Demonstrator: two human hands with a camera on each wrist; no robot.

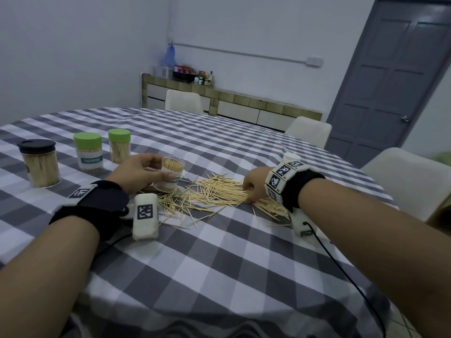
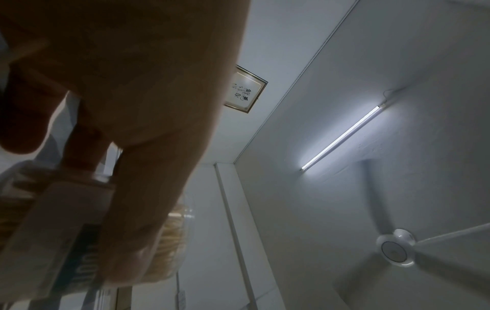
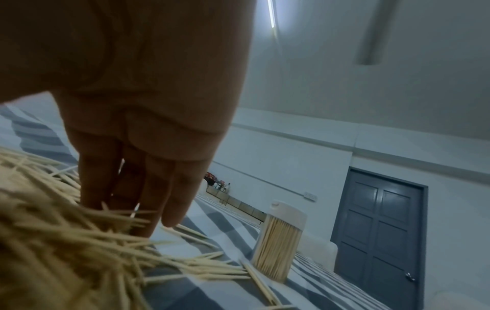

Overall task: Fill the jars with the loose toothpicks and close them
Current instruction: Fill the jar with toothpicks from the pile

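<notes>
Head view: I see the left hand (image 1: 140, 170) wrapped around an open toothpick jar (image 1: 170, 175), thumb on the near side of its white label and fingers behind. The jar stands tilted slightly on the checked tablecloth (image 1: 219, 252), left of centre on the table, already packed with toothpicks and with no lid on. In the left wrist view the thumb (image 2: 138, 209) lies across the clear wall of this jar (image 2: 66, 241).

The right hand (image 1: 253, 182) is down on the loose toothpicks (image 1: 214, 193), which lie scattered mid-table between the two hands. The right wrist view shows its fingers (image 3: 148, 188) pointing straight down, tips pressed into the pile (image 3: 66, 241); I cannot tell whether any picks are pinched.

Near the left edge stand three closed jars: a black-lidded jar (image 1: 40, 163), a green-lidded labelled jar (image 1: 89, 152) and a second green-lidded jar (image 1: 119, 145), all full. Just beyond the right wrist stands a white-capped jar (image 3: 278, 241), full and upright, partly hidden in the head view (image 1: 291, 159).

Each wrist carries a black strap with white marker blocks.
</notes>
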